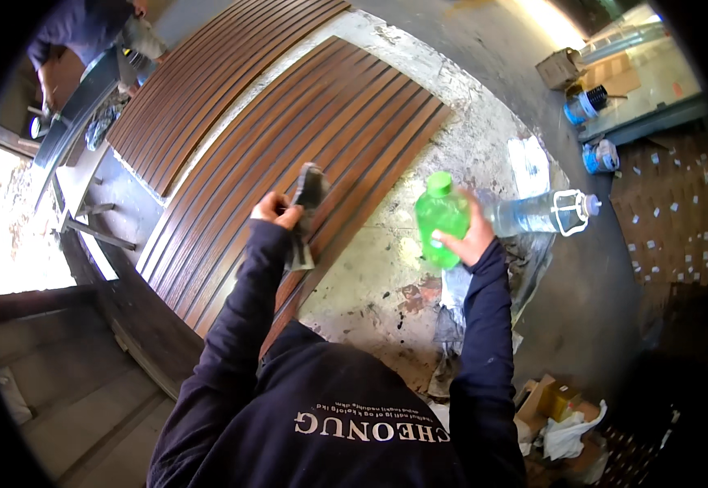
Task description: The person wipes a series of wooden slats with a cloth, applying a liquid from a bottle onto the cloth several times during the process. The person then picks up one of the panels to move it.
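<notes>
My right hand (474,232) is wrapped round a green plastic bottle (442,213) with a green cap, held upright above the right part of the table. In my left hand (277,210), the fingers pinch a dark grey strip (311,185), blurred, perhaps cloth or sandpaper; its kind I cannot make out. The strip hangs over a brown grooved wooden panel (289,130), which lies on the worktable (354,301). A large clear bottle (529,215) with a white handle and a bluish cap is just to the right of my right hand.
Beyond the first panel lies a second grooved panel (207,81). Another person (85,32) works at the far left, near a dark curved piece. On the right floor are blue-labelled buckets (586,106), a cardboard box (559,69) and a brown sheet (671,211). Boxes (557,398) lie lower right.
</notes>
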Demonstrator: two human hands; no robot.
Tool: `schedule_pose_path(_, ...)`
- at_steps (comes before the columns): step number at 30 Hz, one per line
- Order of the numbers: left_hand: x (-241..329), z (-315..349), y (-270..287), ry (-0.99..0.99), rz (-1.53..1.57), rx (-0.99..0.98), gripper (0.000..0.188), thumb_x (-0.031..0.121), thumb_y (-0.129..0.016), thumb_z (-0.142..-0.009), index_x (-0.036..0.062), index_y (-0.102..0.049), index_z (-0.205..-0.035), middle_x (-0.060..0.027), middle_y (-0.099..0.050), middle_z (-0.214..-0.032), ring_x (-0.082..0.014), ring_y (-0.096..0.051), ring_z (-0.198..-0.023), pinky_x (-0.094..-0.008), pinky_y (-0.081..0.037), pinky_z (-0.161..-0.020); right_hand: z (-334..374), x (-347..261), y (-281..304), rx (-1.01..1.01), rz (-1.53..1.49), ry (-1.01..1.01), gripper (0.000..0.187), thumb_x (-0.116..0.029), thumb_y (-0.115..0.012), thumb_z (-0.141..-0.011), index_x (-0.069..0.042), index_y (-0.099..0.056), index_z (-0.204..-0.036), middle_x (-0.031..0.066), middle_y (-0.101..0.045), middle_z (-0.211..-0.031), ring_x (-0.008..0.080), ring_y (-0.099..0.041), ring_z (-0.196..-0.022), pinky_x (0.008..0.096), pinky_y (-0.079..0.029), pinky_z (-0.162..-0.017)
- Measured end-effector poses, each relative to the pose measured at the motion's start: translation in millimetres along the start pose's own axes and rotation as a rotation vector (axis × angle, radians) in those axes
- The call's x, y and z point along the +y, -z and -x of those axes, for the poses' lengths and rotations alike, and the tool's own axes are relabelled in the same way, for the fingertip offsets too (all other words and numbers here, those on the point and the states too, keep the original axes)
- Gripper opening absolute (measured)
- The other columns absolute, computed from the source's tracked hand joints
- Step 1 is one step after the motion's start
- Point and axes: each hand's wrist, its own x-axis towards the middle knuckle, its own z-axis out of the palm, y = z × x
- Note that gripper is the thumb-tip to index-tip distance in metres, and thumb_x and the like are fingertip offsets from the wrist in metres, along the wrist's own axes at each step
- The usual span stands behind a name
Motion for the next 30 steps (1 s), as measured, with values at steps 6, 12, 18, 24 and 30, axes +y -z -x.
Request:
schedule_pose_path(6,12,55,16,-0.541,-0.537,0.031,0.030,-0.001,-0.060,-0.073,0.0028,-0.055,-0.101,-0.0112,-0.063,-0.081,-0.0202,-0.059,-0.065,-0.0304,-0.048,-0.059,3,54,-37,0.622,-0.274,-0.174,0.081,-0.013,-0.080,-0.063,-0.005,-0.037,-0.131,0.0160,-0.053,-0.121,0.0269,-0.055,-0.109,0.0361,-0.044,-0.092)
schedule_pose_path(12,-50,45,-37,-0.592,-0.737,-0.071,0.042,0.005,-0.062,-0.068,0.0134,-0.064,-0.109,-0.0138,-0.049,-0.086,-0.0306,-0.053,-0.081,-0.0383,-0.046,-0.074,16,57,-72,0.746,-0.195,-0.176,0.072,-0.010,-0.079,-0.068,-0.001,-0.039,-0.127,0.0132,-0.053,-0.118,0.0233,-0.054,-0.107,0.0341,-0.044,-0.091)
schedule_pose_path(18,34,-71,-123,-0.590,-0.891,-0.186,0.031,0.011,-0.053,-0.083,0.0162,-0.060,-0.113,-0.0168,-0.055,-0.094,-0.0342,-0.058,-0.089,-0.0413,-0.048,-0.075,7,56,-78,0.721,-0.242,-0.198,0.076,-0.015,-0.079,-0.070,0.000,-0.034,-0.130,0.0151,-0.047,-0.124,0.0251,-0.049,-0.113,0.0358,-0.040,-0.096)
schedule_pose_path(24,-24,60,-17,-0.603,-0.957,-0.195,0.041,0.018,-0.063,-0.076,0.0103,-0.059,-0.116,-0.0156,-0.064,-0.076,-0.0309,-0.062,-0.060,-0.0391,-0.051,-0.059,55,12,-133,1.010,-0.406,-0.227,0.076,-0.012,-0.070,-0.075,0.001,-0.021,-0.132,0.0203,-0.030,-0.135,0.0264,-0.035,-0.122,0.0414,-0.033,-0.100)
schedule_pose_path(30,-9,3,-67,-0.702,-0.985,-0.259,0.038,0.012,-0.057,-0.080,0.0071,-0.057,-0.117,-0.0160,-0.065,-0.076,-0.0303,-0.063,-0.060,-0.0395,-0.051,-0.055,13,-9,-143,0.542,-0.151,0.019,0.050,-0.010,-0.062,-0.075,0.000,-0.044,-0.121,0.0201,-0.051,-0.119,0.0351,-0.051,-0.110,0.0426,-0.040,-0.095)
